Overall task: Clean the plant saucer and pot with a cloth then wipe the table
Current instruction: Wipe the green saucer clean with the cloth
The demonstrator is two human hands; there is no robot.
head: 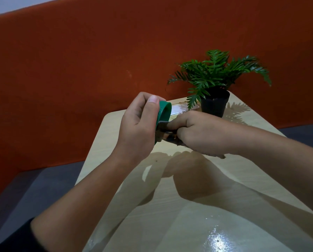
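My left hand (139, 124) grips a green saucer (164, 113), held on edge above the pale wooden table (188, 197). My right hand (197, 133) clutches a dark cloth (167, 136) and presses it against the saucer's inner side. Most of the cloth is hidden inside my fingers; a small end pokes out below the wrist. A fern-like plant (215, 73) stands in a black pot (215, 102) at the far right corner of the table, apart from both hands.
An orange padded partition (97, 60) runs behind the table. Dark grey floor (33, 188) lies to the left and right of it. The near tabletop is glossy, with a bright glare spot (215, 239).
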